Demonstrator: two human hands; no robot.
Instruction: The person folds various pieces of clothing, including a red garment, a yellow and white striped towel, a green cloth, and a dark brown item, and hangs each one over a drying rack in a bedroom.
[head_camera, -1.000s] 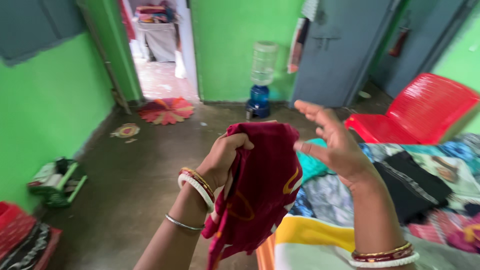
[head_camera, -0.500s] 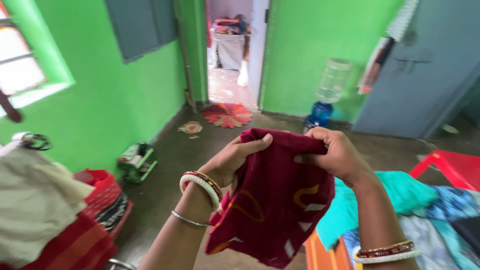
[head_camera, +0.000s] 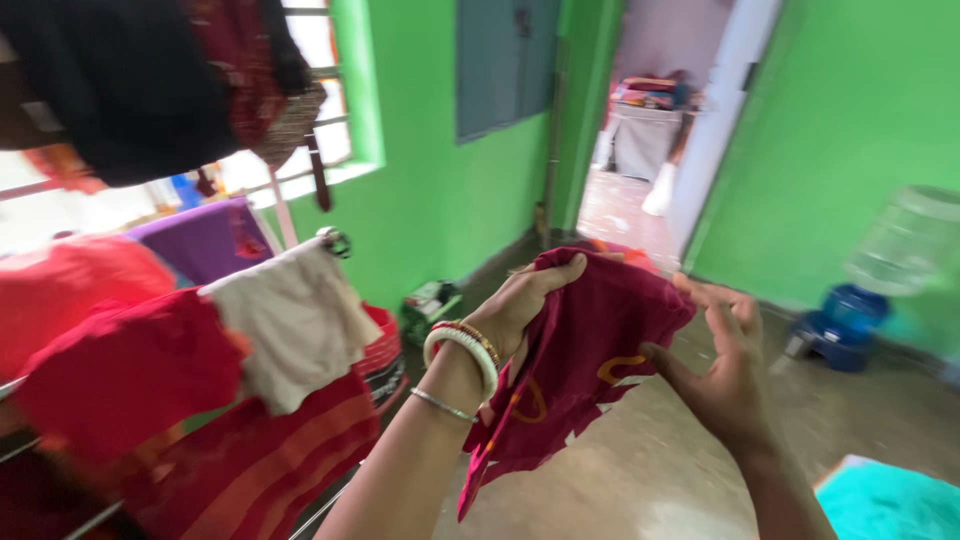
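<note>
maroon cloth (head_camera: 580, 370) pinched under left fingers (head_camera: 545, 285), beside right fingers (head_camera: 715, 300)

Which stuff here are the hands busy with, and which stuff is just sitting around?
In hand:
- maroon cloth, gripped at its top edge by the left hand
- right hand, open, fingers at the cloth's right side

Just there:
- cream cloth and red clothes hanging on a rack
- water dispenser
- turquoise cloth

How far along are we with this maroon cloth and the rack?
Done: red and cream cloths already hang over the drying rack. In hand: the left hand grips the maroon cloth at its top edge; the right hand is open beside it, fingers spread. Left: the maroon cloth is not yet on the rack.
</note>
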